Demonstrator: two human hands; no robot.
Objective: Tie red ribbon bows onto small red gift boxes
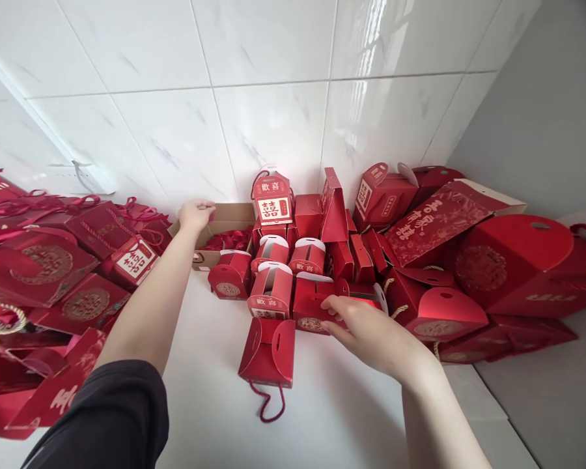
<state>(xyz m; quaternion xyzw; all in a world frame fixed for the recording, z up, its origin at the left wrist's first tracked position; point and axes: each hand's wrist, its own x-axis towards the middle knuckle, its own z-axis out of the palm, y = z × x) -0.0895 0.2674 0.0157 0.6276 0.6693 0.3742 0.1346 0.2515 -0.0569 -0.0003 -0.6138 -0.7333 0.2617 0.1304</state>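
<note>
My left hand [196,215] is at the back left corner of an open cardboard box [232,213] that holds dark red ribbons [227,240]. Its fingers are pressed together, and I cannot make out what, if anything, is between them. My right hand [359,322] has its thumb and fingers on the right side of a red gift box [315,298] with a white-edged flap. Left of that box sits a lighter red gift box [271,293]. In front of them, a closed red gift box [268,352] rests apart, its dark red cord handle [268,407] trailing on the white table.
Piles of red gift boxes [53,260] fill the left side. Larger red boxes [517,260] are stacked at the right against a grey panel [547,130]. A white tiled wall [273,124] stands behind the white table [215,404].
</note>
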